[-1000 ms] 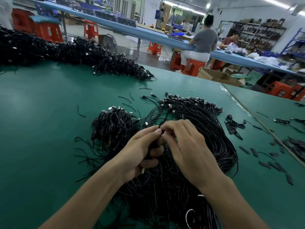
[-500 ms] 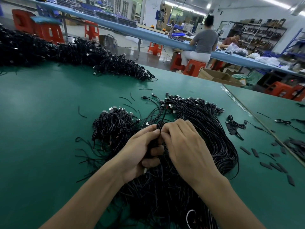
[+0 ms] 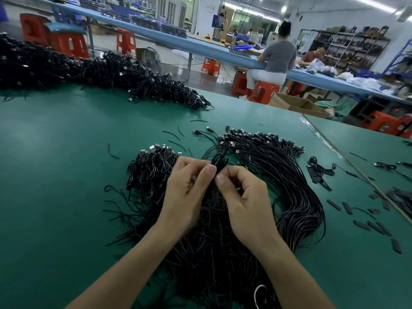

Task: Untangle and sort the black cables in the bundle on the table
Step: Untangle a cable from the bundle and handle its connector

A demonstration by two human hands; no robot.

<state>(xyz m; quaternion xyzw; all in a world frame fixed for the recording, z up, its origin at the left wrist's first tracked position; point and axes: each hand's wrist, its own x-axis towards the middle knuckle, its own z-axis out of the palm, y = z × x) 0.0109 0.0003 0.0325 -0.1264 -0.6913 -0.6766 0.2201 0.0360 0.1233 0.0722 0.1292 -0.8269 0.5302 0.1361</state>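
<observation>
Black cable [image 3: 219, 162] held just above the bundle [image 3: 287, 188], mid-table [image 3: 62, 179] | left hand [image 3: 189, 195], right hand [image 3: 247, 197]: both curled, thumb and forefinger pinching it | long axis runs far, toward plugs (hands equally near)

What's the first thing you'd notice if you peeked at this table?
Two hands meet mid-table: the left hand and right hand pinch one black cable above a big bundle of black cables. Behind, a long cable heap stretches along the green table's far left side.
</observation>
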